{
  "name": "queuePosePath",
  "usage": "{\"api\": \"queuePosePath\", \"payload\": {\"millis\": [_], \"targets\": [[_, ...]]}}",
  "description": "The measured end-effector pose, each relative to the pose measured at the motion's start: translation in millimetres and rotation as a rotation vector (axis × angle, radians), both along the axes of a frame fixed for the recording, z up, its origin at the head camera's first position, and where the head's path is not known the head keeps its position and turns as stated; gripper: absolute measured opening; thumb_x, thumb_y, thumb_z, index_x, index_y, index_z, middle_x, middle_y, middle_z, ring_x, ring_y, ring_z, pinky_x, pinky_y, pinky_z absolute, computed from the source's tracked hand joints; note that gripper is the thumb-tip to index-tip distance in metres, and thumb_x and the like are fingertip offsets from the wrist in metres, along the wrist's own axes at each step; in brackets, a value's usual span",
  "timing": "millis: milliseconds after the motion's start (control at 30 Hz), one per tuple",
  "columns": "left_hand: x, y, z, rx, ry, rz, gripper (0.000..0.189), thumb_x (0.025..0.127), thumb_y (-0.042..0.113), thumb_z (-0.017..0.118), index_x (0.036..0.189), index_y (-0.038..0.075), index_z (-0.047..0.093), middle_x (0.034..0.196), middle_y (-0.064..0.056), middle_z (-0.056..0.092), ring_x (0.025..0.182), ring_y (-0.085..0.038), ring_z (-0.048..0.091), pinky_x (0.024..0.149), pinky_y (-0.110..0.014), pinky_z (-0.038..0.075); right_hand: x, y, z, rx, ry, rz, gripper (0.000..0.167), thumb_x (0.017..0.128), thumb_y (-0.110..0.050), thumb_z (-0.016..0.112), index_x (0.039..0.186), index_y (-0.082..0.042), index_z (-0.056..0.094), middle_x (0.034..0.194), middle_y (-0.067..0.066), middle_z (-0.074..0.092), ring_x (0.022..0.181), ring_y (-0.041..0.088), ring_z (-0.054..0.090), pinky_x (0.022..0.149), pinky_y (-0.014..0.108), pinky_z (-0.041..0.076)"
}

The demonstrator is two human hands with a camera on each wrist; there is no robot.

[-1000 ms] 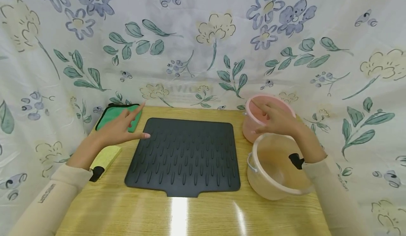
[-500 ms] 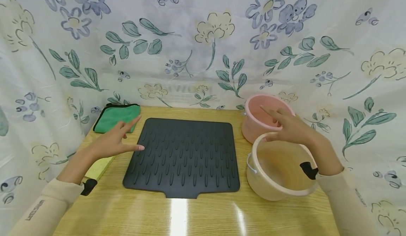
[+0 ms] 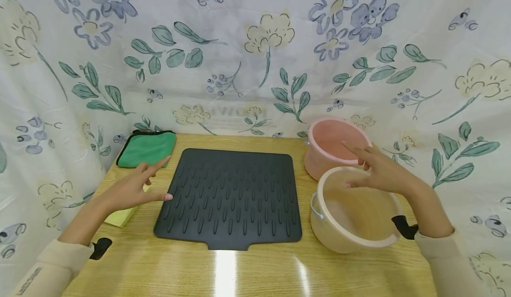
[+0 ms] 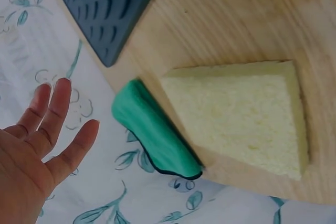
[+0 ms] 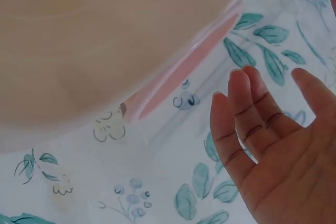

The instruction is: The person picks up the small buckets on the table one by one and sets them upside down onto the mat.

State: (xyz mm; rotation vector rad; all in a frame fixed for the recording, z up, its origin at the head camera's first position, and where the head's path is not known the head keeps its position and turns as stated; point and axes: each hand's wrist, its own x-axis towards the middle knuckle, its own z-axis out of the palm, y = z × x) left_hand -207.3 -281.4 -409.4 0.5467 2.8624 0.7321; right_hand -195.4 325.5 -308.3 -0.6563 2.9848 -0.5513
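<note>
My left hand (image 3: 129, 190) hovers with fingers extended and holds nothing, left of the dark ribbed mat (image 3: 231, 195). Below and behind it lie a yellow sponge (image 4: 236, 114), partly hidden in the head view, and a folded green cloth (image 3: 147, 148) with black edging. My right hand (image 3: 379, 170), also bare, is above the cream bucket (image 3: 335, 230) with its fingers spread loosely. Behind that bucket stands a pink bucket (image 3: 319, 159). In the right wrist view the fingers (image 5: 244, 108) are apart from both buckets.
A wooden table (image 3: 179, 270) carries everything. A floral curtain (image 3: 239, 57) hangs behind it and along the sides. The cream bucket has a wire handle (image 3: 317, 208) on its left side. Black straps (image 3: 405, 227) are on the wrists.
Both hands have drawn back toward the person and apart, the left one down and leftward, the right one down and rightward. The mat, buckets, sponge and cloth stay in place.
</note>
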Motion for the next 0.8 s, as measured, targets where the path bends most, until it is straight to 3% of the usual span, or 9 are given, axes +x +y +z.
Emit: {"api": "queuePosePath", "payload": {"millis": [233,633,800], "targets": [[10.1,-6.8,-10.1,0.023,-0.043,0.014,0.097,0.087,0.052,0.072,0.159,0.040,0.008,0.124,-0.020,0.045,0.102,-0.032,0.053,0.064,-0.035,0.042,15.5,14.9,-3.3,-0.025,-0.012,-0.012,0.099,0.079,-0.038,0.084,0.158,-0.014,0.029,0.095,0.007,0.047,0.085,0.020,0.046,0.066,0.027,0.038],[20.6,-12.1,-27.4,0.052,-0.112,0.013,0.101,0.083,0.053,0.075,0.159,0.041,0.011,0.117,-0.016,0.042,0.094,-0.028,0.049,0.061,-0.034,0.040,40.6,35.5,-20.3,-0.035,-0.018,-0.076,0.097,0.081,-0.035,0.082,0.159,-0.023,0.025,0.095,0.006,0.048,0.083,0.016,0.047,0.068,0.027,0.043],[26.2,-14.4,-40.4,0.053,-0.117,0.006,0.102,0.080,0.053,0.078,0.160,0.033,0.017,0.116,-0.017,0.045,0.090,-0.024,0.049,0.062,-0.034,0.040,50.0,42.5,-29.8,-0.060,0.018,-0.083,0.098,0.080,-0.031,0.084,0.158,-0.027,0.026,0.092,0.002,0.044,0.079,0.009,0.042,0.066,0.025,0.043]]}}
